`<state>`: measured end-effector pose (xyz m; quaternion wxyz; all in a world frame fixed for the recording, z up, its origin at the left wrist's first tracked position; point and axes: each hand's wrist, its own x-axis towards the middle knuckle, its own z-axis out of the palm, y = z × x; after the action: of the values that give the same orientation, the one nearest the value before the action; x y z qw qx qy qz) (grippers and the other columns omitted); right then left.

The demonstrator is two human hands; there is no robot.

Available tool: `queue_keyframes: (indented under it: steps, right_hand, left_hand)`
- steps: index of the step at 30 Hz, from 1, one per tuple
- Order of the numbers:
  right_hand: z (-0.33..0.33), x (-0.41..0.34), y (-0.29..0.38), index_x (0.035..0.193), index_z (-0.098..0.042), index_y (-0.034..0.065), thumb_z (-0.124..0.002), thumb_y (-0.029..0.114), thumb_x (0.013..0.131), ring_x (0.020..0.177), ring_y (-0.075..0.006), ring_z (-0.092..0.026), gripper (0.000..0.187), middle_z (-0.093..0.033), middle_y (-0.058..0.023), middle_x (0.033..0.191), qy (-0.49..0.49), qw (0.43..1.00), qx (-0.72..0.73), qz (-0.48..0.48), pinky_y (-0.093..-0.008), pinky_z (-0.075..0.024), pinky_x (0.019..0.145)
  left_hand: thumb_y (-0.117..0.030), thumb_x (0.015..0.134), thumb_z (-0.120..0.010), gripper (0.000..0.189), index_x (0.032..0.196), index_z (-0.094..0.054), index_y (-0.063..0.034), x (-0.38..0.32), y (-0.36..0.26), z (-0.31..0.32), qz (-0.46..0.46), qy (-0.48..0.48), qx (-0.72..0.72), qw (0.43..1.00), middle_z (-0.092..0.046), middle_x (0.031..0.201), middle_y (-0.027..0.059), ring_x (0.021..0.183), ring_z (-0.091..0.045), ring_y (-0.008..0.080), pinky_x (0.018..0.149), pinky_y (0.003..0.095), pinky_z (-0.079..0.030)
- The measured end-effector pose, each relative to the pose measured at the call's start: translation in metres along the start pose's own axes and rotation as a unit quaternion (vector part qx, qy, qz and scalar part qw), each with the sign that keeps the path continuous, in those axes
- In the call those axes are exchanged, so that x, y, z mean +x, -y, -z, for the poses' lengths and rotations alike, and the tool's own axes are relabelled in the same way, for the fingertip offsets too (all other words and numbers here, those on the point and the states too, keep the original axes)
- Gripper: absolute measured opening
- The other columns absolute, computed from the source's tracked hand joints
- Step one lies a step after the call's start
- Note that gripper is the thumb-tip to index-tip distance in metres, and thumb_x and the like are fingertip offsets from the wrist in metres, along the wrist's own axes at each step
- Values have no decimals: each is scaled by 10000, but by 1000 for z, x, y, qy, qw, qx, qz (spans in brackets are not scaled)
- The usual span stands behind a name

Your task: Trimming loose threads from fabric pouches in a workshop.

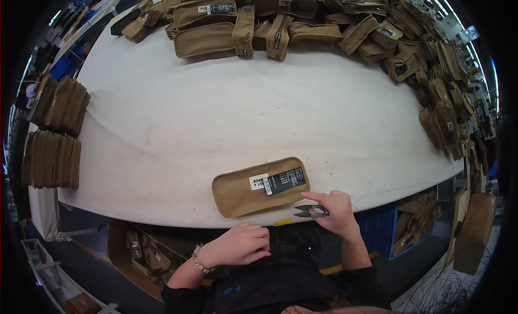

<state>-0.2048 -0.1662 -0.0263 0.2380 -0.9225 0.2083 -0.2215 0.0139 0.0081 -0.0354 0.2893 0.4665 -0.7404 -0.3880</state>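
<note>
A brown fabric zip pouch (238,194) lies flat and slightly aslant near the front edge of the white table. On its upper face are a white label (255,182) and a black printed tag (285,180), both bearing writing. My right hand (338,213) holds a pair of dark thread snips (309,211), blades pointing left. Its index fingertip reaches the pouch's lower right corner. Just below the table edge, my left hand (243,245) is apart from the pouch. Its fingers are curled in, with nothing visible in them.
Brown pouches (204,39) are heaped along the table's far side and down its right side. Neat stacks (52,160) stand at the left edge. Below are a cardboard box (115,243) and a blue crate (392,233), both containing pouches. Yellow tape (283,222) marks the table's front edge.
</note>
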Motion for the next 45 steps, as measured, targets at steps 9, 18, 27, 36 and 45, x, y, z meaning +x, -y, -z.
queue_keyframes:
  steps: [9, 18, 27, 36, 45]
  right_hand:
    - [-4, 27, -10, 852, -654, 112, -725, 68, 669, 519, -167, -526, 201, -558, 25, 638, 27, 980, -103, 169, -293, -341, 480]
    - [-4, 27, 34, 744, -575, 37, -709, 105, 876, 670, -29, -472, 200, -531, -26, 689, 174, 903, 357, -164, -233, -375, 556]
    - [-37, -17, 46, 862, -604, 42, -670, 81, 914, 534, -20, -378, 93, -541, 41, 694, 188, 566, 680, -427, -209, -292, 495]
    - [-11, 20, 22, 1135, -704, 143, -794, 189, 790, 607, -112, -547, 360, -607, -21, 752, 133, 937, 299, -121, -250, -410, 556]
    - [-15, 63, 26, 1015, -751, 232, -821, 245, 692, 435, -151, -358, 331, -473, 56, 568, 88, 977, 67, 181, -287, -272, 439]
  left_hand:
    - [-217, 847, -706, 144, 810, -621, -107, -8, 15, -13, 45, -79, 34, 995, -563, 818, 34, 808, -570, 233, 737, 361, -440]
    - [-147, 744, -777, 127, 824, -677, -139, -5, -7, 6, 13, -350, 147, 925, -591, 815, -21, 779, -547, 184, 725, 324, -374]
    - [-193, 655, -762, 160, 774, -660, -160, 6, 6, 9, -14, -408, 218, 886, -614, 854, -23, 836, -537, 197, 810, 356, -317]
    - [-194, 657, -619, 542, 1175, -506, -80, -13, 18, -8, 29, -445, 226, 866, -573, 1261, 111, 1252, -416, 314, 1054, 443, -224]
    - [-191, 718, -581, 681, 1329, -317, -48, -16, 28, -11, 35, -445, 166, 879, -432, 1428, 255, 1380, -302, 403, 1145, 546, -46]
